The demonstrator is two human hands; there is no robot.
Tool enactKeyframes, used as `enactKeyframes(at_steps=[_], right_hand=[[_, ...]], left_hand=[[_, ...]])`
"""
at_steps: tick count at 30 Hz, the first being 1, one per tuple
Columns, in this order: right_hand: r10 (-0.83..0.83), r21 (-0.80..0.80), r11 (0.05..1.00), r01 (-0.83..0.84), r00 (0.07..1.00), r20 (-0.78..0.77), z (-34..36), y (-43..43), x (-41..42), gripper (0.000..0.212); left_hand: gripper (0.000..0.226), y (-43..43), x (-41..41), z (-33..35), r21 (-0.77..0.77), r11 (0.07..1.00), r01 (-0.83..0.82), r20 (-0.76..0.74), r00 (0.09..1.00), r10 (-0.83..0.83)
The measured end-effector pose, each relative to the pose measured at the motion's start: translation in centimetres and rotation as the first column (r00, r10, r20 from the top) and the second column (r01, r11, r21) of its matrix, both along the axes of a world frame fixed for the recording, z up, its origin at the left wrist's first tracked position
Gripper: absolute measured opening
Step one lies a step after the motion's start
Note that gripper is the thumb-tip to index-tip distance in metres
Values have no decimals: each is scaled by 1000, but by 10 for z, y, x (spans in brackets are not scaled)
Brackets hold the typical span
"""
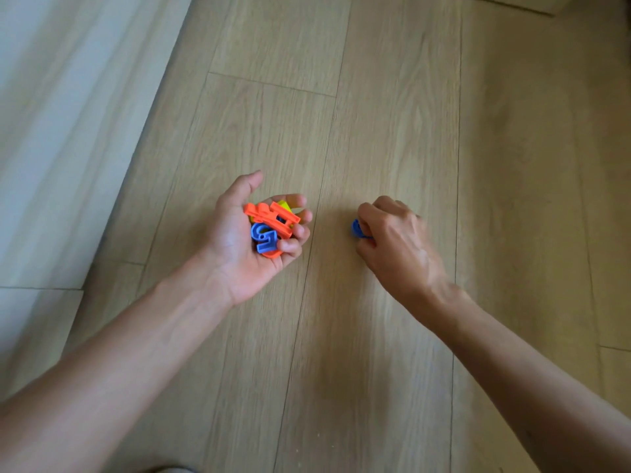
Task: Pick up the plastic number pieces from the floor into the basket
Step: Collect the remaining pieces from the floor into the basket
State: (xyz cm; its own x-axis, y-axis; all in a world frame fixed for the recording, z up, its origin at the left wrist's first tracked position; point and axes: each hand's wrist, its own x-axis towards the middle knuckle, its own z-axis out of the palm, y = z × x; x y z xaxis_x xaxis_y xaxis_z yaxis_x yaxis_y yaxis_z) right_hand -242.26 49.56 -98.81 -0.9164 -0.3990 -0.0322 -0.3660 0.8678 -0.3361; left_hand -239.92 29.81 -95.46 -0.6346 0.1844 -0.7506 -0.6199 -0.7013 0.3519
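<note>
My left hand (239, 244) is palm up over the wooden floor (375, 97), fingers curled round a small heap of plastic number pieces: orange ones (273, 216), a blue 5 (264, 237) and a yellow piece (284, 204) behind them. To its right, my right hand (392, 240) is knuckles up, low over the floor, and pinches a blue number piece (356, 228) between thumb and fingers. Most of that piece is hidden by the fingers. No basket is in view.
A white wall or panel (68, 131) runs along the left side, meeting the floor on a diagonal line. A pale edge of some object (512, 1) shows at the top right. Bare wooden planks fill the space around both hands.
</note>
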Motion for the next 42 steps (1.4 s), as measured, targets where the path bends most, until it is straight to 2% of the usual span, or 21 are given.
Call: enactKeyframes(at_steps=[5, 9, 13, 16, 18, 19, 20, 21, 22, 23, 24, 25, 27, 31, 34, 36, 39, 42], right_hand=[[2, 28, 1000, -2, 1000, 15, 2, 2, -5, 24], [53, 98, 993, -57, 998, 42, 2, 4, -5, 42], [97, 144, 984, -103, 994, 47, -4, 7, -6, 37], [84, 49, 995, -87, 994, 64, -4, 10, -6, 34], [-36, -143, 988, 52, 993, 116, 2, 16, -4, 31], [-125, -271, 947, 170, 977, 175, 7, 22, -4, 31], [-198, -418, 854, 308, 938, 285, 12, 30, -5, 31], [-214, -555, 697, 455, 870, 444, 19, 39, -5, 31], [-159, -629, 508, 588, 782, 603, 26, 49, -4, 29], [-60, -634, 349, 690, 692, 720, 31, 59, -2, 25], [30, -602, 248, 759, 615, 788, 35, 68, 1, 23], [100, -559, 189, 807, 551, 829, 38, 75, 6, 23], [173, -477, 142, 867, 453, 875, 40, 84, 17, 25], [204, -338, 87, 937, 316, 927, 41, 88, 33, 13], [128, -261, 54, 964, 252, 959, 37, 84, 40, 27], [83, -247, 37, 968, 243, 966, 33, 84, 43, 33], [37, -277, 75, 958, 275, 961, 29, 91, 49, 30], [56, -267, 61, 962, 264, 963, 27, 101, 55, 32]], left_hand=[[49, 1, 2, -1, -11, 1000, 7, 6, 1000, -7], [50, 4, 4, -3, -30, 999, 14, 12, 1000, -14], [50, 7, 6, -5, -42, 999, 31, 17, 999, -30], [50, 8, 8, -4, -46, 998, 33, 16, 999, -32], [51, 8, 9, -3, -38, 999, 32, 12, 999, -32], [51, 9, 9, -3, -33, 999, 34, 9, 999, -34], [50, 9, 10, -2, -28, 999, 40, 7, 999, -39], [50, 11, 12, -2, -25, 999, 48, 6, 999, -48], [50, 12, 13, -1, -22, 998, 59, 5, 998, -59], [49, 15, 15, -1, -20, 997, 71, 3, 997, -71], [49, 18, 16, -1, -20, 996, 85, 1, 996, -85], [48, 22, 18, 0, -20, 995, 99, -1, 995, -99], [48, 30, 21, 0, -15, 991, 131, -5, 991, -131], [47, 50, 27, 0, 0, 978, 209, -11, 978, -209], [47, 62, 32, -1, 8, 967, 256, -3, 967, -256], [47, 67, 35, -2, 16, 961, 275, 3, 961, -275], [47, 70, 40, -3, 19, 954, 298, -2, 955, -298], [47, 71, 45, -3, 18, 951, 309, -12, 951, -309]])
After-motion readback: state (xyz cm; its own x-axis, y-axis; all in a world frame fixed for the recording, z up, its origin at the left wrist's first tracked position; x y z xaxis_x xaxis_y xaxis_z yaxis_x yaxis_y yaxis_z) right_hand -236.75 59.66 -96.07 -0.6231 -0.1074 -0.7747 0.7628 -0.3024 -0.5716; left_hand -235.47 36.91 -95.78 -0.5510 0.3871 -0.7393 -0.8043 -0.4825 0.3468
